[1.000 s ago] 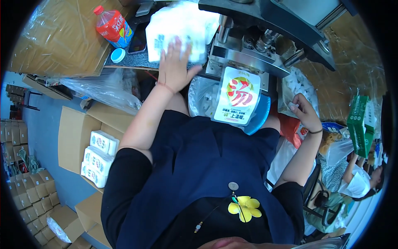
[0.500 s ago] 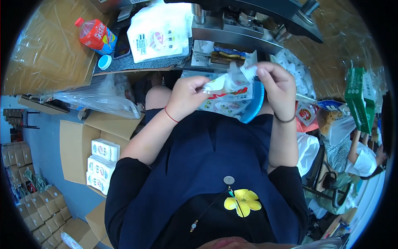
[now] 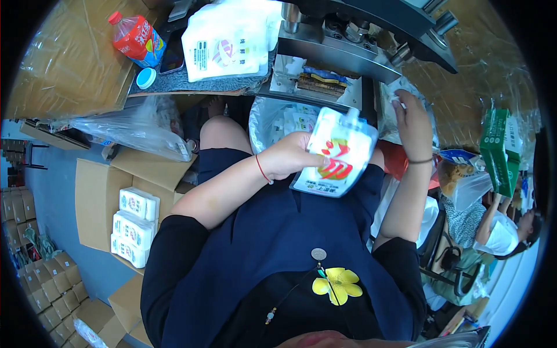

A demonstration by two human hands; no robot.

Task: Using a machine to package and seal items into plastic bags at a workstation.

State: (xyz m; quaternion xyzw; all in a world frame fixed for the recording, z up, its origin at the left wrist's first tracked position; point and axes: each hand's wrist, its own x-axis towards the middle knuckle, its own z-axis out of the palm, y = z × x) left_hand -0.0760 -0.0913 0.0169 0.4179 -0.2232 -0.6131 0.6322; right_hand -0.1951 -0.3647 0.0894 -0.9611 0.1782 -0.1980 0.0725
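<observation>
Two hands: both in view above the person's lap, well apart.
Left hand [image 3: 290,158]: fingers were closed around the left edge of a white spouted pouch [image 3: 336,153] with red and yellow print.
Pouch: was held tilted over the lap, spout toward the machine, lower edge near the dark blue apron [image 3: 278,232].
Right hand [image 3: 413,119]: was raised to the right edge of the workbench [image 3: 197,86], fingers curled on crinkled clear plastic [image 3: 400,93]; how firmly it gripped, I cannot tell.
Machine [image 3: 360,35]: grey metal, stood at the far right of the workbench.
White bag [image 3: 226,40]: lay flat mid-bench, left of the machine.
Red bottle [image 3: 134,39]: lay at the far-left corner, blue cap [image 3: 146,78] beside it.
Carton [image 3: 98,197]: open on the floor at left, holding white packs [image 3: 134,226].
</observation>
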